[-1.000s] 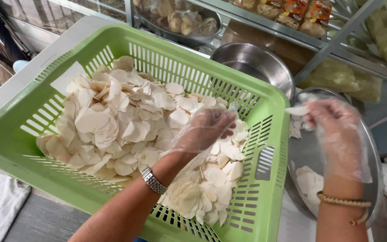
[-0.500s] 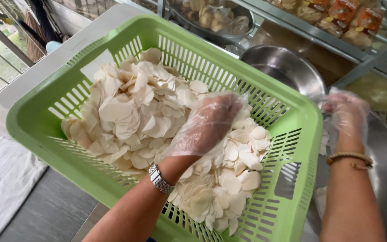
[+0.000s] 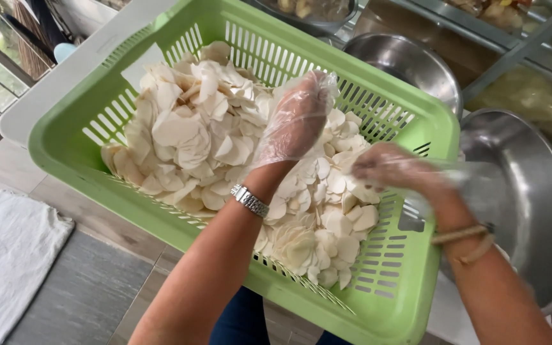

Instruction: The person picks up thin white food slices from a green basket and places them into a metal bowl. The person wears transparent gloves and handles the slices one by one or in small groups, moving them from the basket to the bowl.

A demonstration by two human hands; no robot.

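Your left fingers (image 3: 311, 89), in a thin clear glove, curl loosely into the slices (image 3: 186, 137), and whether they grip any is hard to tell. Your right hand (image 3: 394, 169) is blurred, low over the slices by the basket's (image 3: 65, 137) right wall. The slices are thin, pale, dry-looking rounds heaped in the slotted green plastic basket. A shiny steel bowl (image 3: 525, 191) sits just beside it.
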